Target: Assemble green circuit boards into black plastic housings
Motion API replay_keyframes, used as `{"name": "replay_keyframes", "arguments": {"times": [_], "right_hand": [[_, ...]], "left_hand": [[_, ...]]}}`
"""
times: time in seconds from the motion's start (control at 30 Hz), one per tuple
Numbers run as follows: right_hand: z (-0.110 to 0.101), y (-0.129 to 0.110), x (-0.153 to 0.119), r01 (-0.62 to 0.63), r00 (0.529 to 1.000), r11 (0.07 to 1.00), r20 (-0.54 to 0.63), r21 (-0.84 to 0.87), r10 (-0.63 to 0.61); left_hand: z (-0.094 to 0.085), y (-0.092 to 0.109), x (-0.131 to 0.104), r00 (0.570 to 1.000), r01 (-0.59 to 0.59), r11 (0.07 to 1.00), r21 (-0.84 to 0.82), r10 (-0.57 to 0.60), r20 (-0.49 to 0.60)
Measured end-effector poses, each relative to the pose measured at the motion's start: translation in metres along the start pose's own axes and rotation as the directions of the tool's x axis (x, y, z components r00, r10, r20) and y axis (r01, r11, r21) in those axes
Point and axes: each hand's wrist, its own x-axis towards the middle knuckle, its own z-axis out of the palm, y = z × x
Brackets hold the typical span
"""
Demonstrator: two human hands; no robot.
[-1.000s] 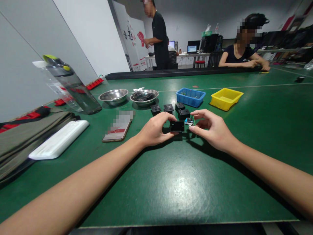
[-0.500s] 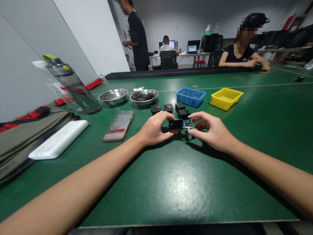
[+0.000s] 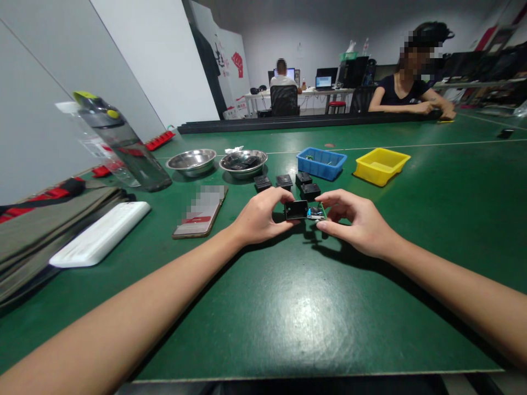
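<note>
Over the green table (image 3: pixel 255 334), left hand (image 3: pixel 263 216) pinches an open black plastic housing (image 3: pixel 296 210) between thumb and fingers; right hand (image 3: pixel 360 222) pinches a small circuit board (image 3: pixel 323 210) just beside it. Step looks like board-to-housing fit-up; next move calls for squaring the two, light edge grip.

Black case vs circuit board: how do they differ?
The black case shows its broad side; the circuit board, nearly its edge. The case is dark; the board is green with blue and pale parts. The left hand holds the case, the right hand the board. Both are hand-held.
</note>
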Motion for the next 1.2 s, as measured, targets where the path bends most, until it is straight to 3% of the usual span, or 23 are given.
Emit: {"name": "replay_keyframes", "arguments": {"times": [0.33, 0.7, 1.2], "right_hand": [[0.0001, -0.0005, 0.0005, 0.002, 1.0, 0.998, -0.006, -0.059, -0.002], [-0.0012, 0.0047, 0.0039, -0.01, 0.983, 0.994, -0.183, -0.106, -0.01], [-0.0008, 0.0059, 0.0042, -0.045, 0.98, 0.992, -0.198, -0.12, 0.021]], "left_hand": [[0.0009, -0.0003, -0.0009, 1.0, -0.023, 1.0, -0.005, 0.023, 0.011], [0.0006, 0.0, -0.0006, 1.0, 0.0, 1.0, -0.023, 0.0, 0.002], [0.0014, -0.0014, -0.0009, 1.0, -0.008, 1.0, -0.02, 0.007, -0.025]]}}
